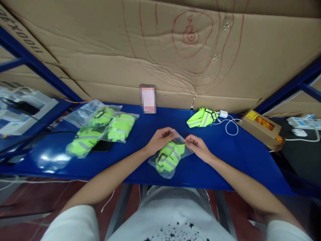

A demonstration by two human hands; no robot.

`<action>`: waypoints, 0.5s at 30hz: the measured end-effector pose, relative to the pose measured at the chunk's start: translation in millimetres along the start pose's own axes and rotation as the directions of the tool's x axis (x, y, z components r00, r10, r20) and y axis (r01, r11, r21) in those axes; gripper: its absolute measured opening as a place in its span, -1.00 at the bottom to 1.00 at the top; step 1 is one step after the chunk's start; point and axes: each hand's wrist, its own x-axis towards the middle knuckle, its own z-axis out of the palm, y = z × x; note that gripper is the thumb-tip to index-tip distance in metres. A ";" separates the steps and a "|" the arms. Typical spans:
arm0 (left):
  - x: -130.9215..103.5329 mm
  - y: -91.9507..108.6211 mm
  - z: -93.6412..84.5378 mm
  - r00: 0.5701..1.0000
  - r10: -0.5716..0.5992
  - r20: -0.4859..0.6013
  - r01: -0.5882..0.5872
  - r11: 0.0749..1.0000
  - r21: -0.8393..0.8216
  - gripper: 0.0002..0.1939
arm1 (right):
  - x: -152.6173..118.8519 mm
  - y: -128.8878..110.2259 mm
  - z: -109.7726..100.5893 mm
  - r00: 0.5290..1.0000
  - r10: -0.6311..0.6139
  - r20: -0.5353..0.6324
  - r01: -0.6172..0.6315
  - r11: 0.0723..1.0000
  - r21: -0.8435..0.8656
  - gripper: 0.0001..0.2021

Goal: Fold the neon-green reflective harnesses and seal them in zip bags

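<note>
Near the front edge of the blue table lies a clear zip bag point(167, 174) with a folded neon-yellow reflective strap point(168, 158) inside, its grey stripes and black buckle showing through. At the bag's top edge, my left hand point(162, 139) pinches one side by the reddish seal strip. The opposite corner is held between the fingers of my right hand point(198, 146). Both hands are closed on the bag's rim. Whether the seal is fastened, I cannot tell.
Several bagged neon straps point(121, 128) lie at the left, over a dark flat object point(102, 146). Another strap point(202, 117) lies unbagged at the back beside a white charger point(222, 114). An open cardboard box point(260, 129) stands at the right. Behind rises a cardboard wall point(100, 50).
</note>
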 end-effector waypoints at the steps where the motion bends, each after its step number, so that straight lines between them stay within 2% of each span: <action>1: -0.2 0.0 0.1 1.000 -0.003 0.010 0.002 0.999 0.033 -0.64 | -0.1 -0.4 0.2 1.000 -0.003 0.004 0.003 1.000 -0.002 -0.65; 4: -0.6 -0.4 0.2 1.000 -0.002 0.015 0.000 0.994 0.107 -0.65 | -0.2 -1.5 0.7 1.000 -0.006 0.015 0.006 1.000 -0.007 -0.64; 15: 0.5 -4.1 0.4 1.000 0.016 0.010 -0.016 0.998 0.056 -0.68 | -0.6 0.2 0.3 1.000 0.010 0.027 -0.009 0.999 -0.031 -0.60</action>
